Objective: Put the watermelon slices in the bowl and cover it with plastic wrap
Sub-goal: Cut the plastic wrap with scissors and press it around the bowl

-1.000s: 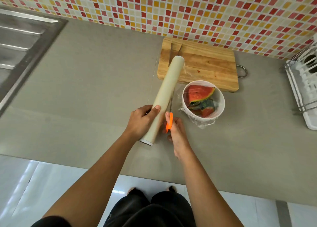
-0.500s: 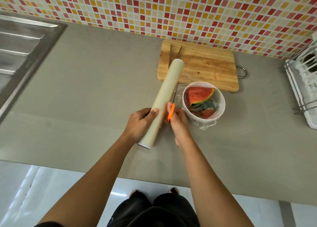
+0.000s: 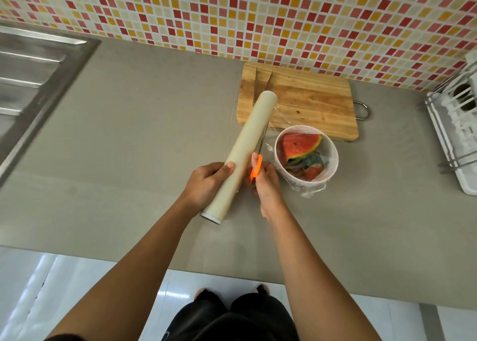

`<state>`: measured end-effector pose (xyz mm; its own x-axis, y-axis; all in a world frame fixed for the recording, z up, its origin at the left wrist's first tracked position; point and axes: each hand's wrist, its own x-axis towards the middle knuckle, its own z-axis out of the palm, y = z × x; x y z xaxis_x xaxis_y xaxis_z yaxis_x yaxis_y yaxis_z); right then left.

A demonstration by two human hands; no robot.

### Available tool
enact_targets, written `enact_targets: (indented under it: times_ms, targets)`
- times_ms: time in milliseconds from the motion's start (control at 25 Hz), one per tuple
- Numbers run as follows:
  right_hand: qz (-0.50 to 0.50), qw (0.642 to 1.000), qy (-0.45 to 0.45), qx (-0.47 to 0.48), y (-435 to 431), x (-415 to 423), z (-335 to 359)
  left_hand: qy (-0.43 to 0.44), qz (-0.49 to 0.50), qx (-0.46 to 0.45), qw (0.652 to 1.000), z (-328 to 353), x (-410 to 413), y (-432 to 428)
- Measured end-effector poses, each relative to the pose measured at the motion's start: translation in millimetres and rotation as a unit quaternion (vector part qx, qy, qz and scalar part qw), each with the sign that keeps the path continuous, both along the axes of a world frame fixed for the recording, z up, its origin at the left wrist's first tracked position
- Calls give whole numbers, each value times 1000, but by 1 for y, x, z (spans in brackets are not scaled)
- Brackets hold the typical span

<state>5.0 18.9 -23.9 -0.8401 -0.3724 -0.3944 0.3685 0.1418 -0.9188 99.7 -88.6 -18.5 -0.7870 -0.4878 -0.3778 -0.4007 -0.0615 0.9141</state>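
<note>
A white bowl point(image 3: 333, 157) on the grey counter holds watermelon slices point(image 3: 300, 144) under a sheet of clear plastic wrap point(image 3: 308, 190) that hangs crumpled over its rim. My left hand point(image 3: 206, 183) grips the long cream roll of plastic wrap point(image 3: 251, 144), which lies slanted just left of the bowl. My right hand point(image 3: 267, 183) holds orange-handled scissors point(image 3: 256, 169); their blades point away from me along the gap between roll and bowl, where the film stretches across.
A wooden cutting board point(image 3: 309, 103) with a metal ring lies behind the bowl against the mosaic tile wall. A steel sink drainboard point(image 3: 33, 82) is at the far left. A white dish rack point(image 3: 456, 124) stands at the right edge. The counter's front edge runs near my body.
My right hand with the scissors has moved forward along the roll, away from me. The roll and my left hand have stayed almost in place.
</note>
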Motion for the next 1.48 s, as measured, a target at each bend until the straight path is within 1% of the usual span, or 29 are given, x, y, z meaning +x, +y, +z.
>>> enact_targets:
  times_ms: [160,320,480,520,680,800,920,1120,1200,1280,1360,1480]
  targets:
    - [-20,998,8,-51,-6,0,-5,-6,9,-17,1000,3,4,-4]
    - [-22,999,5,-30,-16,-1,-3,-11,-4,-29,1000,3,12,-12]
    - [-28,999,7,-40,-22,-6,1,-14,-9,-48,999,3,20,-18]
    - [-22,999,1,-38,-23,-5,2,-14,-8,-47,999,3,21,-19]
    - [8,999,-39,27,-15,11,-11,-15,-9,-46,999,3,21,-27]
    - [10,998,-55,30,-12,13,-15,-17,-17,-48,999,3,22,-31]
    - [17,998,-50,32,-23,-3,-4,-17,-29,-38,999,4,25,-33]
    - [6,998,-50,45,-38,-26,6,-22,-40,-49,998,10,27,-38]
    - [5,998,-33,46,-41,-28,5,-25,-39,-52,998,12,28,-40]
    - [-7,1000,-2,22,-45,-28,3,-28,-31,-54,998,12,30,-44]
    - [-12,1000,6,9,-49,-30,3,-31,-28,-52,998,11,34,-49]
    - [3,999,-1,38,-56,-37,6,-31,-34,-49,998,10,42,-57]
